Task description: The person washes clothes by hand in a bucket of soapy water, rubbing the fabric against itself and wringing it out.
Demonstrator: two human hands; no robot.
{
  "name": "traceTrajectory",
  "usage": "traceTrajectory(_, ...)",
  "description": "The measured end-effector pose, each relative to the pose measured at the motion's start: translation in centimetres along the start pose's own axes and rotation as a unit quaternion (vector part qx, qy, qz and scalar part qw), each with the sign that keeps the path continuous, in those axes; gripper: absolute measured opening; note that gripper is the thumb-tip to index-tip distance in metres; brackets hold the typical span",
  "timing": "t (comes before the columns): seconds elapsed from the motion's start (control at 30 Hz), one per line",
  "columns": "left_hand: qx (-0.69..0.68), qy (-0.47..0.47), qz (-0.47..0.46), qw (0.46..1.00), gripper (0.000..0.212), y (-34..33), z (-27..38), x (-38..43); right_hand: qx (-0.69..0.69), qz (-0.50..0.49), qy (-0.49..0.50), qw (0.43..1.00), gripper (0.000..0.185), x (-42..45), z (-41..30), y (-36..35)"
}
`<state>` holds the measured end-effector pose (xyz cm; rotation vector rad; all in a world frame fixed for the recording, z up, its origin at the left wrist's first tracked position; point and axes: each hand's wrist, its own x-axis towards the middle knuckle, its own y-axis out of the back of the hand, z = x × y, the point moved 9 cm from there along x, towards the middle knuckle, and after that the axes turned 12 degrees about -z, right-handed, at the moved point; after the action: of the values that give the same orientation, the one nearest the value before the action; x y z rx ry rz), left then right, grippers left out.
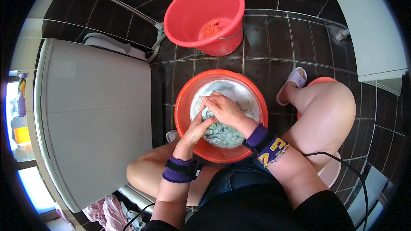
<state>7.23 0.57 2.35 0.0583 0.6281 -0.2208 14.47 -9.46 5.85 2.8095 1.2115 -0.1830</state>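
Note:
A round red plastic basin point(221, 158) stands on the floor between my legs, holding soapy water and a wet patterned cloth point(223, 134) in pale green and dark tones. My left hand point(196, 130) and my right hand point(221, 107) come together above the middle of the basin, both wet. Part of a light, wet cloth point(207, 113) shows between them, and the fingers curve around it. How firmly each hand grips cannot be told, since the fingers hide part of it. Purple bands with black straps circle both wrists.
Beyond the basin stands a red bucket point(204, 14) with an orange cloth point(212, 28) inside. A grey-white appliance point(96, 112) is at the left, with heaped clothes point(109, 211) below it. A white cabinet point(372, 29) is at the right. A black cable point(362, 179) crosses my right thigh.

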Motion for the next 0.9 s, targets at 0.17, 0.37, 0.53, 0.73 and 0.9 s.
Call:
traceTrajectory(0.17, -0.111, -0.078, 0.064, 0.989, 0.034, 2.5, 0.8, -1.0, 0.044, -0.035, 0.117, 0.992, 0.034, -0.1, -1.8, -0.6)
traceTrajectory(0.37, -0.279, -0.204, 0.031, 0.938, 0.065, 3.4, 6.0, -4.4, -0.022, -0.143, 0.049, 0.988, 0.061, -0.2, -0.9, -1.2)
traceTrajectory(0.53, -0.248, -0.217, -0.014, 0.944, 0.066, 3.9, 10.1, -6.6, -0.224, -0.068, 0.009, 0.972, 0.053, -0.7, 4.3, -2.0)
traceTrajectory(0.73, -0.349, -0.188, 0.08, 0.915, 0.038, 8.2, 2.6, -4.6, 0.119, 0.043, 0.025, 0.992, 0.041, 0.5, 7.2, 0.2)
traceTrajectory(0.9, -0.437, -0.139, 0.131, 0.879, 0.043, 3.8, -1.6, -0.6, 0.088, 0.14, 0.126, 0.978, 0.039, -1.5, -0.3, -0.7)
